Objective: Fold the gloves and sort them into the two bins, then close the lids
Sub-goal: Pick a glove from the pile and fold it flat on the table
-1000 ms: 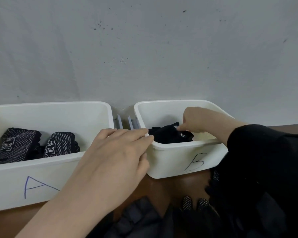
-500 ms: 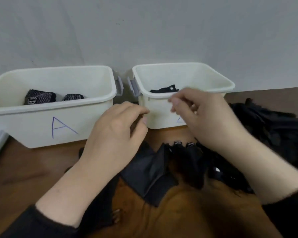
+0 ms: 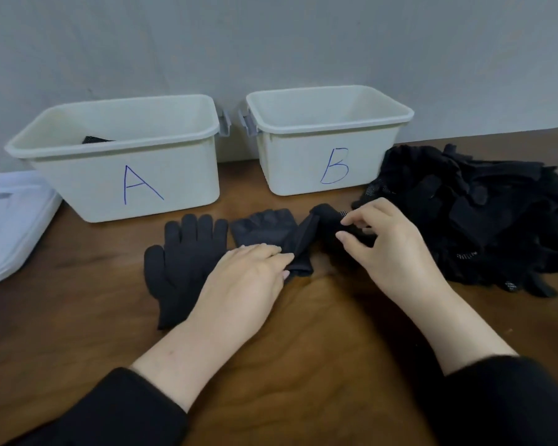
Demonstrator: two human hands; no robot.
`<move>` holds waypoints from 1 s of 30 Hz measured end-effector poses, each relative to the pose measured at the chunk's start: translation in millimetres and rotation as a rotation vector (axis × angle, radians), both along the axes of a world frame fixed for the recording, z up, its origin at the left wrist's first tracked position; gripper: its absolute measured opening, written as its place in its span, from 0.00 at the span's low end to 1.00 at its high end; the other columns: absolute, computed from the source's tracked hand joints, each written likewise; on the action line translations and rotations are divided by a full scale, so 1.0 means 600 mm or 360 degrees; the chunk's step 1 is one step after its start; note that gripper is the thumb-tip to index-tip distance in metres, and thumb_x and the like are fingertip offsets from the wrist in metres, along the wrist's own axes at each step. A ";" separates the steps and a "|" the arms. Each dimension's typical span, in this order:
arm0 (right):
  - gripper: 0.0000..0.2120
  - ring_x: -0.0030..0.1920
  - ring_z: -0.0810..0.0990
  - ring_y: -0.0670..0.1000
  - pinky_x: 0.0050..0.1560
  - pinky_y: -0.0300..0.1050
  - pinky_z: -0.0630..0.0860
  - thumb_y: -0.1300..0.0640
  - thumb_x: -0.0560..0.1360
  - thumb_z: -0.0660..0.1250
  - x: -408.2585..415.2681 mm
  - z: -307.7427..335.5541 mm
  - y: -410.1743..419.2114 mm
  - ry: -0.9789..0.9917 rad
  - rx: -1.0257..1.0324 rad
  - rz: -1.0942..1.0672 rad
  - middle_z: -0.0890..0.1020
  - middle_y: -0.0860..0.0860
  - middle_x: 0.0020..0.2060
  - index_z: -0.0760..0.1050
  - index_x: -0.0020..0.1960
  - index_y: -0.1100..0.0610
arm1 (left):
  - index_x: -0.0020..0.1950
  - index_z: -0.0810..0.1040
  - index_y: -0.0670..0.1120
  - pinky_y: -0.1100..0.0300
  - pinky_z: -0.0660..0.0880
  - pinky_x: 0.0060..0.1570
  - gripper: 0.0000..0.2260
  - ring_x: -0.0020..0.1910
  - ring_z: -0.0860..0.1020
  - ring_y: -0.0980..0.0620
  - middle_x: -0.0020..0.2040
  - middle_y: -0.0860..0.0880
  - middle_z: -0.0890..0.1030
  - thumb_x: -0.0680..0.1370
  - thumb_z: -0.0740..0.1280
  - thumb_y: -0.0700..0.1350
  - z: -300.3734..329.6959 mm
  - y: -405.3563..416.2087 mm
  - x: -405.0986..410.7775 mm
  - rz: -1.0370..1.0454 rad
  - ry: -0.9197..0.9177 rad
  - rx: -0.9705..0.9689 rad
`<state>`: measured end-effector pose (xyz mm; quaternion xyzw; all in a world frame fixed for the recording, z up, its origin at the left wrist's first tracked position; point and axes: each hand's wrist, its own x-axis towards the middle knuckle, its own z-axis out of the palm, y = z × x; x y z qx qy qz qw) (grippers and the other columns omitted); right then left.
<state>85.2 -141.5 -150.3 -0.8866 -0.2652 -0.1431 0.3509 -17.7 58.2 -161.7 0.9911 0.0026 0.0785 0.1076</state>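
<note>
Now folding: my left hand [image 3: 250, 278] pins the fingerless glove [image 3: 264, 230] flat on the bench [image 3: 303, 365]; right hand [image 3: 384, 243] pinches its lifted edge. Should crease squarely.

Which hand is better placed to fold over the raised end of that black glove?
Right hand: it pinches the black glove's raised end, while the left hand rests on its lower end.
</note>
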 end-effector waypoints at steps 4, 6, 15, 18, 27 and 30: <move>0.24 0.58 0.75 0.47 0.60 0.43 0.73 0.41 0.75 0.72 -0.010 -0.009 -0.003 0.0231 -0.0389 -0.0090 0.79 0.45 0.56 0.78 0.66 0.52 | 0.78 0.65 0.57 0.56 0.52 0.76 0.22 0.78 0.59 0.55 0.78 0.55 0.65 0.84 0.53 0.59 -0.004 0.016 -0.006 -0.0014 0.0093 0.0064; 0.25 0.61 0.74 0.49 0.63 0.46 0.72 0.42 0.75 0.72 -0.013 -0.015 0.003 0.0191 -0.0565 -0.0055 0.78 0.46 0.60 0.78 0.67 0.54 | 0.79 0.63 0.56 0.56 0.53 0.76 0.25 0.78 0.59 0.55 0.79 0.56 0.63 0.83 0.53 0.63 -0.002 0.016 -0.010 0.0014 0.0134 0.0078; 0.02 0.40 0.78 0.41 0.37 0.30 0.70 0.53 0.82 0.65 -0.012 -0.006 0.007 0.0186 0.0217 -0.0210 0.81 0.44 0.40 0.76 0.51 0.47 | 0.81 0.55 0.57 0.54 0.49 0.78 0.27 0.80 0.53 0.56 0.81 0.55 0.57 0.83 0.51 0.63 -0.003 0.031 0.003 0.0064 0.0200 0.0076; 0.04 0.40 0.79 0.42 0.38 0.29 0.71 0.54 0.82 0.64 -0.011 0.005 0.004 0.0157 0.0651 -0.0283 0.82 0.43 0.39 0.76 0.50 0.47 | 0.81 0.54 0.56 0.53 0.48 0.79 0.28 0.80 0.51 0.56 0.81 0.55 0.55 0.83 0.50 0.64 -0.003 0.029 0.008 0.0011 0.0214 0.0065; 0.05 0.47 0.84 0.45 0.53 0.53 0.83 0.54 0.83 0.64 -0.009 0.019 0.001 0.0289 0.1189 -0.0262 0.84 0.42 0.42 0.78 0.52 0.47 | 0.80 0.60 0.55 0.54 0.48 0.78 0.27 0.79 0.56 0.57 0.79 0.56 0.62 0.83 0.50 0.64 0.012 -0.012 0.028 -0.0007 -0.0100 -0.0186; 0.05 0.48 0.84 0.47 0.53 0.55 0.83 0.55 0.83 0.64 -0.015 0.022 0.002 0.0317 0.1146 -0.0172 0.85 0.47 0.45 0.79 0.52 0.47 | 0.75 0.69 0.57 0.60 0.66 0.71 0.21 0.68 0.70 0.62 0.70 0.60 0.74 0.83 0.57 0.59 0.023 -0.017 0.031 0.0161 -0.0461 -0.0811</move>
